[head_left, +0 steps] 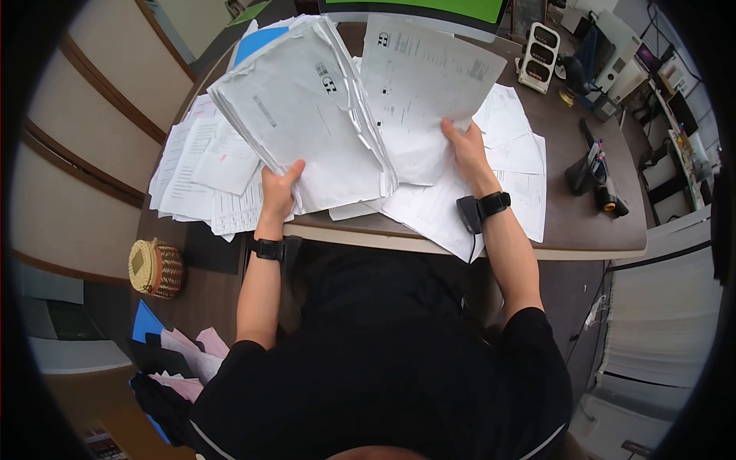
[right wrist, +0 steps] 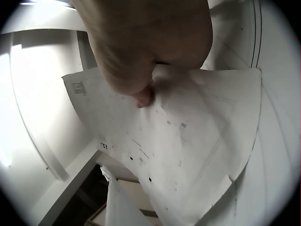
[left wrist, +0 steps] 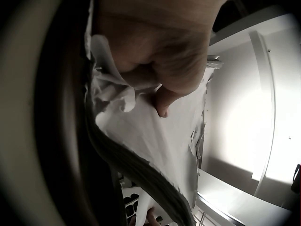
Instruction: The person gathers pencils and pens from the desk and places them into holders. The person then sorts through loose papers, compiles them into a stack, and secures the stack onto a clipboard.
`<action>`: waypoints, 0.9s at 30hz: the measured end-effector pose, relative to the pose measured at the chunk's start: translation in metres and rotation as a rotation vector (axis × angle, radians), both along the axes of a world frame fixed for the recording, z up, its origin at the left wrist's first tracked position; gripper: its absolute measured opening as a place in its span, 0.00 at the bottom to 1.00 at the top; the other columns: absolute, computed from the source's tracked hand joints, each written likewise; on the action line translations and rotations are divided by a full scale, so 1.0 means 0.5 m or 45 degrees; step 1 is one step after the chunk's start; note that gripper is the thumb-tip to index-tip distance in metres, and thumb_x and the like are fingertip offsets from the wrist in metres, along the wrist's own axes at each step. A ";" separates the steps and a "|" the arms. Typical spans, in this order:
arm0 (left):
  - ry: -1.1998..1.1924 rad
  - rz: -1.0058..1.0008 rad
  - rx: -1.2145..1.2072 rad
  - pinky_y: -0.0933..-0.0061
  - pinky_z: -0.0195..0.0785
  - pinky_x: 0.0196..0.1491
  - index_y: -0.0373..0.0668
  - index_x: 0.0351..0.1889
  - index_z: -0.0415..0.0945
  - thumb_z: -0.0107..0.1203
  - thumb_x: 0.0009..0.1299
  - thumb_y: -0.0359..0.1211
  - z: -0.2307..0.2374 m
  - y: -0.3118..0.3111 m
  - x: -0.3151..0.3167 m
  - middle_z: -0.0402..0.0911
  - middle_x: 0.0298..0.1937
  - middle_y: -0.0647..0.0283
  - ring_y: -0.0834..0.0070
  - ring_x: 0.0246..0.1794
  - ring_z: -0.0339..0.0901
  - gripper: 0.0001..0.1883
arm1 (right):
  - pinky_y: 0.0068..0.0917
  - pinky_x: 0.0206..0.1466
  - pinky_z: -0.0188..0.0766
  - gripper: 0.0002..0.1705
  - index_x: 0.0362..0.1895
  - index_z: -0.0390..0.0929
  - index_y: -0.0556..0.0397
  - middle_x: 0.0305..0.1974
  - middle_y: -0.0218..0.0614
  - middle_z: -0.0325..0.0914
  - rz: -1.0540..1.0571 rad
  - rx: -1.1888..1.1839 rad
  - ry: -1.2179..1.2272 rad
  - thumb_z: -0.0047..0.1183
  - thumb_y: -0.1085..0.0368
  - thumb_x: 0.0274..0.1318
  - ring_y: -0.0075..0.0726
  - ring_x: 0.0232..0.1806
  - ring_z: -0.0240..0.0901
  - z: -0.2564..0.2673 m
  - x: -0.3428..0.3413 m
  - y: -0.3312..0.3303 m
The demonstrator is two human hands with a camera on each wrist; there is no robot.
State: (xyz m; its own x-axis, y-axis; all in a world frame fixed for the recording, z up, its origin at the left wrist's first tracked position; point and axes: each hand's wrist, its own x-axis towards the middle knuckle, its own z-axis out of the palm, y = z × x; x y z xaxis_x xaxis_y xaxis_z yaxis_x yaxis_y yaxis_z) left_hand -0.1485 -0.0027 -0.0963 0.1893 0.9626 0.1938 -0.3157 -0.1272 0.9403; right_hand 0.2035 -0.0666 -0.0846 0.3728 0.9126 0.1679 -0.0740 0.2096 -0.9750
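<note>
My left hand [head_left: 280, 193] grips the lower edge of a thick stack of large white envelopes [head_left: 299, 115], with the thumb lying across the front. The stack is tilted up over the desk, and its edges look torn and crumpled. In the left wrist view the thumb presses on the top envelope [left wrist: 155, 141], and the many layers show along the stack's side. A single large white envelope [head_left: 429, 92], printed with a logo and small black marks, is pinched at its lower right by my right hand [head_left: 469, 153]. In the right wrist view the thumb lies over this envelope [right wrist: 141, 127], the other fingers hidden behind it.
Loose printed papers [head_left: 195, 169] spread across the left of the desk [head_left: 606, 222], and more sheets [head_left: 514, 176] lie under the right hand. A monitor [head_left: 429, 11] stands behind, a white power strip [head_left: 539, 57] and pen holder [head_left: 586, 175] at right. A woven basket [head_left: 157, 268] sits lower left.
</note>
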 end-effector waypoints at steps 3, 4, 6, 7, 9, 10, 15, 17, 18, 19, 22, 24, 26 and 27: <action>0.031 0.033 -0.009 0.70 0.66 0.54 0.27 0.56 0.65 0.61 0.61 0.27 0.004 0.000 0.002 0.75 0.51 0.54 0.67 0.50 0.73 0.26 | 0.31 0.61 0.63 0.25 0.58 0.64 0.63 0.55 0.43 0.70 0.037 -0.028 0.080 0.54 0.64 0.60 0.35 0.56 0.67 0.004 0.006 0.005; 0.031 0.032 -0.007 0.70 0.66 0.54 0.27 0.56 0.65 0.61 0.61 0.27 0.004 0.002 0.002 0.75 0.51 0.54 0.67 0.50 0.73 0.26 | 0.31 0.60 0.63 0.25 0.58 0.64 0.63 0.55 0.43 0.70 0.038 -0.017 0.080 0.53 0.64 0.60 0.35 0.56 0.67 0.002 0.006 0.006; 0.013 0.008 0.011 0.70 0.66 0.55 0.27 0.56 0.65 0.62 0.61 0.28 -0.001 0.001 -0.001 0.75 0.51 0.54 0.67 0.50 0.73 0.26 | 0.31 0.60 0.64 0.25 0.58 0.64 0.63 0.55 0.44 0.70 0.034 -0.014 0.086 0.53 0.65 0.61 0.35 0.56 0.68 -0.011 0.004 0.002; 0.013 0.006 0.011 0.70 0.66 0.55 0.27 0.56 0.65 0.62 0.61 0.28 -0.001 -0.001 -0.001 0.75 0.51 0.54 0.67 0.50 0.73 0.26 | 0.29 0.59 0.64 0.25 0.57 0.65 0.64 0.53 0.43 0.71 0.032 -0.005 0.090 0.53 0.64 0.60 0.34 0.54 0.68 -0.017 0.006 0.006; 0.004 0.029 -0.009 0.70 0.66 0.55 0.27 0.56 0.65 0.62 0.61 0.27 0.007 -0.002 0.005 0.75 0.51 0.54 0.67 0.51 0.73 0.27 | 0.28 0.57 0.65 0.24 0.56 0.66 0.65 0.52 0.42 0.72 0.033 0.015 0.088 0.53 0.63 0.60 0.34 0.52 0.69 -0.009 0.008 0.011; 0.001 0.031 -0.005 0.70 0.66 0.55 0.27 0.56 0.65 0.62 0.61 0.27 0.011 -0.001 0.007 0.75 0.51 0.54 0.67 0.51 0.73 0.27 | 0.28 0.56 0.66 0.24 0.56 0.66 0.65 0.51 0.43 0.73 0.028 -0.037 0.041 0.52 0.63 0.60 0.34 0.50 0.70 -0.007 0.008 0.008; 0.114 0.012 -0.020 0.72 0.69 0.49 0.26 0.54 0.67 0.60 0.61 0.27 0.060 0.013 0.009 0.77 0.48 0.54 0.68 0.45 0.76 0.24 | 0.27 0.50 0.70 0.24 0.55 0.67 0.66 0.48 0.45 0.75 0.018 -0.165 -0.069 0.52 0.63 0.61 0.34 0.46 0.73 0.004 0.002 -0.002; 0.174 -0.031 -0.009 0.72 0.70 0.47 0.26 0.52 0.69 0.60 0.61 0.28 0.090 0.015 0.037 0.78 0.46 0.54 0.69 0.43 0.77 0.22 | 0.27 0.48 0.72 0.23 0.55 0.68 0.66 0.48 0.44 0.76 0.087 -0.139 -0.089 0.52 0.63 0.61 0.32 0.45 0.74 -0.005 0.003 0.002; 0.236 -0.084 0.003 0.72 0.70 0.46 0.25 0.50 0.70 0.60 0.61 0.28 0.095 0.009 0.054 0.79 0.44 0.53 0.70 0.41 0.77 0.21 | 0.27 0.48 0.72 0.23 0.55 0.68 0.66 0.48 0.44 0.76 0.091 -0.142 -0.087 0.52 0.63 0.61 0.32 0.45 0.74 -0.006 0.000 0.000; 0.236 -0.083 0.004 0.72 0.70 0.46 0.25 0.50 0.70 0.60 0.61 0.28 0.093 0.001 0.072 0.79 0.44 0.53 0.70 0.41 0.77 0.21 | 0.27 0.47 0.72 0.22 0.55 0.68 0.65 0.47 0.43 0.76 0.133 -0.183 -0.072 0.51 0.63 0.61 0.31 0.44 0.74 -0.002 -0.001 -0.002; 0.383 -0.203 0.069 0.72 0.70 0.45 0.24 0.47 0.71 0.60 0.61 0.29 0.086 0.000 0.130 0.80 0.41 0.53 0.70 0.40 0.77 0.20 | 0.27 0.47 0.73 0.20 0.54 0.69 0.64 0.47 0.40 0.76 0.212 -0.208 -0.030 0.50 0.65 0.61 0.29 0.44 0.74 0.006 0.000 -0.002; 0.475 -0.281 0.000 0.72 0.70 0.47 0.24 0.49 0.71 0.61 0.60 0.29 0.070 -0.003 0.152 0.79 0.43 0.52 0.70 0.41 0.77 0.22 | 0.27 0.47 0.73 0.19 0.54 0.69 0.63 0.47 0.39 0.76 0.247 -0.222 0.012 0.49 0.67 0.61 0.28 0.44 0.74 -0.005 0.000 -0.012; 0.478 -0.226 0.027 0.72 0.70 0.47 0.24 0.50 0.69 0.61 0.60 0.29 0.054 -0.005 0.165 0.78 0.45 0.53 0.70 0.42 0.77 0.23 | 0.25 0.48 0.72 0.19 0.55 0.69 0.62 0.48 0.36 0.75 0.372 -0.178 -0.007 0.48 0.69 0.61 0.25 0.45 0.72 -0.008 0.007 -0.010; 0.477 -0.161 0.065 0.72 0.70 0.48 0.24 0.51 0.68 0.61 0.60 0.29 0.054 -0.001 0.170 0.77 0.47 0.53 0.70 0.43 0.77 0.24 | 0.25 0.48 0.72 0.19 0.55 0.69 0.62 0.48 0.36 0.75 0.374 -0.175 -0.011 0.48 0.69 0.61 0.25 0.45 0.72 -0.005 0.007 -0.008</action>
State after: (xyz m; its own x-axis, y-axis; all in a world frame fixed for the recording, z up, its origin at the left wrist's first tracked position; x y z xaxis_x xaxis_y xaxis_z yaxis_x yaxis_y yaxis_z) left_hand -0.0633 -0.0032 -0.0695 0.3721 0.9182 0.1358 0.0315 -0.1587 0.9868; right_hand 0.2069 -0.0708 -0.0871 0.0893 0.9953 0.0381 -0.1031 0.0473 -0.9935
